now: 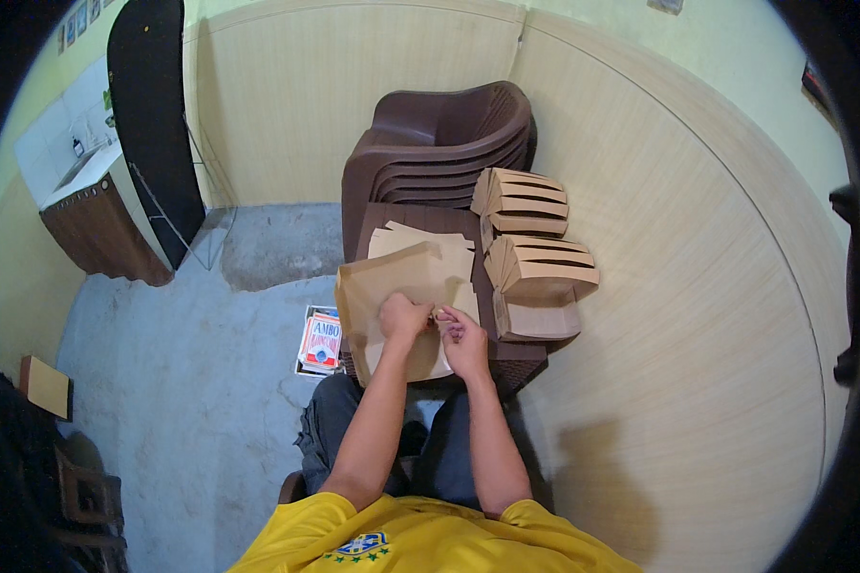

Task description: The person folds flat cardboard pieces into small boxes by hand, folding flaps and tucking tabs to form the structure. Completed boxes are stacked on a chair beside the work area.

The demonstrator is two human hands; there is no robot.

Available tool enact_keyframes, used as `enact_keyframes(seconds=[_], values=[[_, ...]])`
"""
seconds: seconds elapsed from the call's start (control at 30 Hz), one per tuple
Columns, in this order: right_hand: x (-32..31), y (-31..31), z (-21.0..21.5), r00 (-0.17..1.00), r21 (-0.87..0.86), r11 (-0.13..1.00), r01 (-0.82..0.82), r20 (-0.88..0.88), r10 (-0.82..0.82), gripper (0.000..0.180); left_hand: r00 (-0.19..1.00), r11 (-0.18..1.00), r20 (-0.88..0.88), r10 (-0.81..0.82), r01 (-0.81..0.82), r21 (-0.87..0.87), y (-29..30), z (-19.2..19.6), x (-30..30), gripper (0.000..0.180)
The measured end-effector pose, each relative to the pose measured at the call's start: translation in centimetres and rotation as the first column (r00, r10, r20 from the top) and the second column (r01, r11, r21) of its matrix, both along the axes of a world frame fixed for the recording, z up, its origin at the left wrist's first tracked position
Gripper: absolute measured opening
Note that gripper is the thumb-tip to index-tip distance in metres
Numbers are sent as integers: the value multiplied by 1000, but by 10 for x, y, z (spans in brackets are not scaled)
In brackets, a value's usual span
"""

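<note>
In front of me a partly folded brown cardboard box (384,277) lies on a brown table, its left and far walls raised. My left hand (403,317) is closed at the box's right part, with the fingertips mostly hidden behind the hand. Just to its right, my right hand (463,342) has its fingers curled, thumb and forefinger pinching the cardboard near the left fingertips. The two hands almost touch. Beneath the box, flat cardboard blanks (455,245) stick out on the far side and the right.
Two groups of folded cardboard boxes (526,201) are nested along the table's right side, beside the panelled wall (678,286). Stacked brown plastic chairs (440,143) stand behind the table (403,216). A container of printed packets (321,341) sits on the floor at left.
</note>
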State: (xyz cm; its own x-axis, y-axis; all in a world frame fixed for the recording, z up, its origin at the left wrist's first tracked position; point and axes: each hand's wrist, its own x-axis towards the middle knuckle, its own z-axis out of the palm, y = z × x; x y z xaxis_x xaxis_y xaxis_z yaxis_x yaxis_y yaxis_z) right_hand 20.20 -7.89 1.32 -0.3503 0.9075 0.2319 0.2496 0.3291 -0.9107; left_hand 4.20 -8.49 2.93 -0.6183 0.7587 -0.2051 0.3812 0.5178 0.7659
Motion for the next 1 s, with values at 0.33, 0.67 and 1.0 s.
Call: enact_keyframes(seconds=[0.33, 0.67, 1.0], values=[[6, -1, -12, 998, 1, 1000, -31, -50, 31, 46, 1000, 994, -27, 4, -1, 108, -2, -3, 6, 46], [8, -3, -15, 975, -107, 970, 220, 45, -216, 29, 946, 954, 286, -155, 68, 292, -16, -32, -1, 24], [5, 8, -13, 988, -251, 962, 104, -85, -129, 24, 997, 953, -26, -79, 83, 290, -17, -25, -6, 17]])
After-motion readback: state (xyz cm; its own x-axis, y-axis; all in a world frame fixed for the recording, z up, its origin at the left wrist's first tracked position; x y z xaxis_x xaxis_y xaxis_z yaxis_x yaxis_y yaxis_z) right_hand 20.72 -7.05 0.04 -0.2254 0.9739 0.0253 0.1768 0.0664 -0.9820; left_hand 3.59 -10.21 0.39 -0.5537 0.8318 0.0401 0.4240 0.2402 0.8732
